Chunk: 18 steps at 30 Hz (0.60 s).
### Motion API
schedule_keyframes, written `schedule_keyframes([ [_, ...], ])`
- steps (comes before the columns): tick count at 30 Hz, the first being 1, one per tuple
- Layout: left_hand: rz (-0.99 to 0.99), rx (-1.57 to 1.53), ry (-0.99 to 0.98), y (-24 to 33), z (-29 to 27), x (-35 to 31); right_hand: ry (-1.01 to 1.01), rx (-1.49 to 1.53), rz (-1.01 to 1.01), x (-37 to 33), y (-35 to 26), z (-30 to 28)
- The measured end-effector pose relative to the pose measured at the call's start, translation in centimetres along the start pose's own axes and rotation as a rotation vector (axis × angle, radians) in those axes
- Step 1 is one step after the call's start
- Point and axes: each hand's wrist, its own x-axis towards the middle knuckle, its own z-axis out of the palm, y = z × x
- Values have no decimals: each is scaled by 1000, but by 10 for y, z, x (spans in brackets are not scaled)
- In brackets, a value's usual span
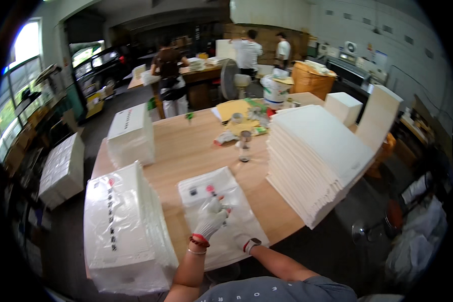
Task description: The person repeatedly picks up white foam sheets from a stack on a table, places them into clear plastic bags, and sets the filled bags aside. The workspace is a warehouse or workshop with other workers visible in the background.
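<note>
Two gloved hands nearest: right hand [240, 240] low over the bags, blurred, grip can't be told; left hand [212, 217] with fingers bunched over the print, whether pinching anything unclear. Beneath both, flat printed plastic bags [245, 214] at the near edge of the wooden worktop [178, 138]. To the left, a large plastic-wrapped white stack [136, 221], apparently done; to the right, a tall stack of white boards [322, 141], seemingly unwrapped, so likely left to do. Beyond, a second wrapped stack [131, 123], also finished by its look, and a clear cylindrical jar [244, 146]. Farther: white bucket [276, 90], co-workers at a back table.
</note>
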Motion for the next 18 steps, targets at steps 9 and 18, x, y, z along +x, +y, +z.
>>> schedule_keyframes([
  [9, 464, 673, 350, 7, 15, -46, -27, -781, -61, 34, -168, -308],
  [18, 592, 314, 34, 66, 47, -69, 217, -915, -334, 58, -149, -415],
])
